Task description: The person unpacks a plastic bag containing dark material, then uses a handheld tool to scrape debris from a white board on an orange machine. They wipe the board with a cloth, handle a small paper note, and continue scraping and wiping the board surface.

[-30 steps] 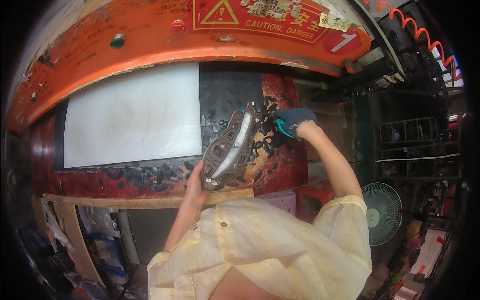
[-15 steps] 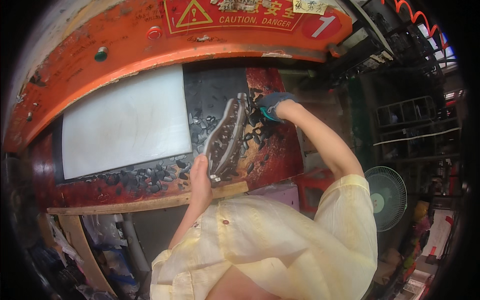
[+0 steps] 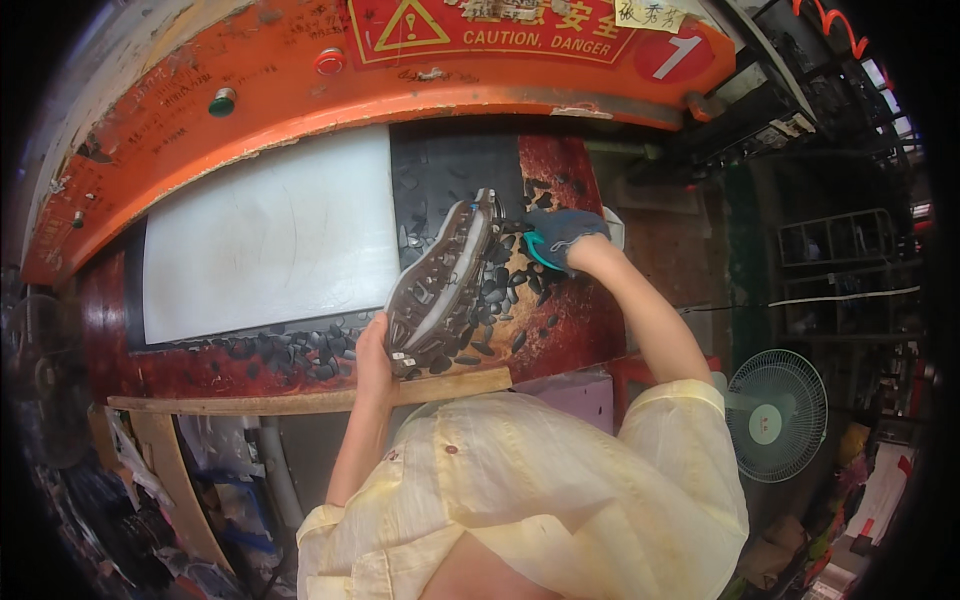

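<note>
My bare left hand [image 3: 374, 362] grips the near end of a brown, sole-shaped cutting die [image 3: 440, 282] with a pale metal band along it. The die is tilted above the bench, its far end pointing away from me. Close to the die's far right side is my right hand [image 3: 566, 238], in a blue-grey glove with a teal strip at its lower edge. Its fingers are drawn together toward the die; what they hold, if anything, is hidden. Small dark offcuts [image 3: 497, 290] lie loose under and around the die.
An orange press beam [image 3: 480, 98] with a red button [image 3: 329, 62] and a green button [image 3: 222, 102] spans the back. A white cutting board [image 3: 270, 240] lies left on the dark red bench [image 3: 570, 325]. More offcuts [image 3: 320, 350] line its front. A fan [image 3: 775, 415] stands at right.
The die has shifted left toward the white board and shows more of its face. My gloved right hand has come a little nearer to me. The whole view has shifted slightly.
</note>
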Demonstrator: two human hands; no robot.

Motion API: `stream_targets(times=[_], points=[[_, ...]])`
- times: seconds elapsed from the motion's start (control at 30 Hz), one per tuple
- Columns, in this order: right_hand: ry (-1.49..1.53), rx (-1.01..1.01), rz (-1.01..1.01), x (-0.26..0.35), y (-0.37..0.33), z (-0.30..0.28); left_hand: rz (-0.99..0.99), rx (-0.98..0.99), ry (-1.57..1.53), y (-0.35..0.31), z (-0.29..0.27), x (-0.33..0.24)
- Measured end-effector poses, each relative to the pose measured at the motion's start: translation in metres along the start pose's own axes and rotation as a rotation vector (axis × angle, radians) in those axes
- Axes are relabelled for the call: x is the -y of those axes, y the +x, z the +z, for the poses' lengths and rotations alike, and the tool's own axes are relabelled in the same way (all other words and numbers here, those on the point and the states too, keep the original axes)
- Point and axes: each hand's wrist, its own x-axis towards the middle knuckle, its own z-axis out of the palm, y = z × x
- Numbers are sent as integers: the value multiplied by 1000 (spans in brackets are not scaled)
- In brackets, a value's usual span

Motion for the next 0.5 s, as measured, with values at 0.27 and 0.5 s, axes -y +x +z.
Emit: stream_targets(times=[0.27, 0.5], points=[[95, -139, 8, 36, -59, -31, -221, -102, -364, 7, 0, 5], [-10, -104, 22, 22, -42, -5, -228, -44, -338, 9, 4, 3]])
